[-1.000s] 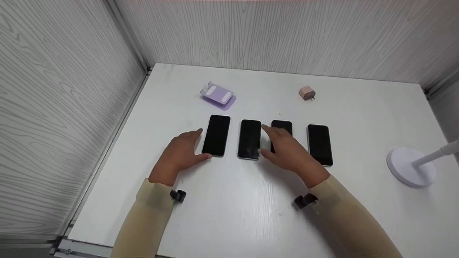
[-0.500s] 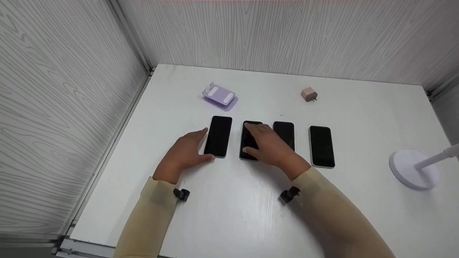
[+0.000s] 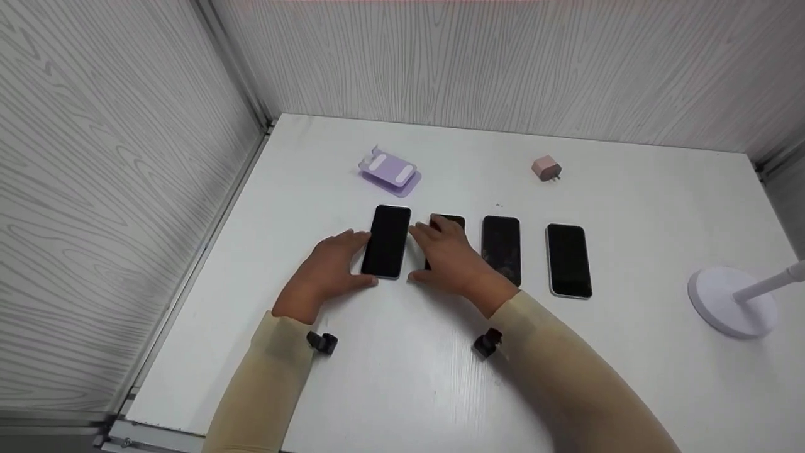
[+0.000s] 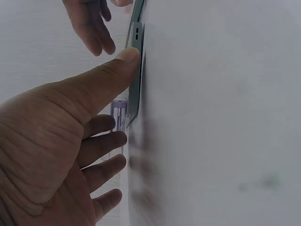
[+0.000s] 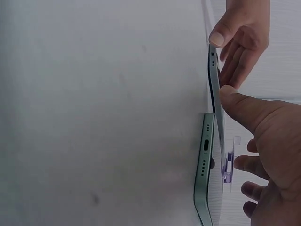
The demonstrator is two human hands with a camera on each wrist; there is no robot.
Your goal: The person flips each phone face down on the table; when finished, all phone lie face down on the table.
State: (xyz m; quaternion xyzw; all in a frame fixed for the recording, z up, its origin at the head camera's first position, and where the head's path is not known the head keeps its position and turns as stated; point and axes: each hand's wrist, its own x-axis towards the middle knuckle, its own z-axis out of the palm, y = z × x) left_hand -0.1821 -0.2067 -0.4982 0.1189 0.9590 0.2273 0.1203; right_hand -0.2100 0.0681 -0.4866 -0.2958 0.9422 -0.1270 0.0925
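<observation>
Black-screened smartphones lie face up in a row. My left hand (image 3: 330, 264) is at the left side of the leftmost phone (image 3: 387, 242), fingertips at its left edge and thumb by its lower left corner. In the left wrist view the thumb overlaps that phone's edge (image 4: 135, 84); firm contact cannot be told. My right hand (image 3: 449, 255) hovers over the second phone (image 3: 462, 220), covering most of it, with fingertips close to the leftmost phone's right edge. Its fingers are loosely bent, apart from the thumb. The third phone (image 3: 503, 242) lies beside this hand. A green phone edge (image 5: 205, 155) shows below the right thumb.
A purple folding phone stand (image 3: 391, 171) lies behind the leftmost phone. A pink charger plug (image 3: 546, 168) is at the back. To the right are the last phone (image 3: 568, 261) and a white round-based stand (image 3: 732, 302). Walls border the white table (image 3: 390, 377).
My right hand has moved left from over the third phone, across the second one, to beside the leftmost phone. The left hand stays by the leftmost phone's edge. The phones keep their places.
</observation>
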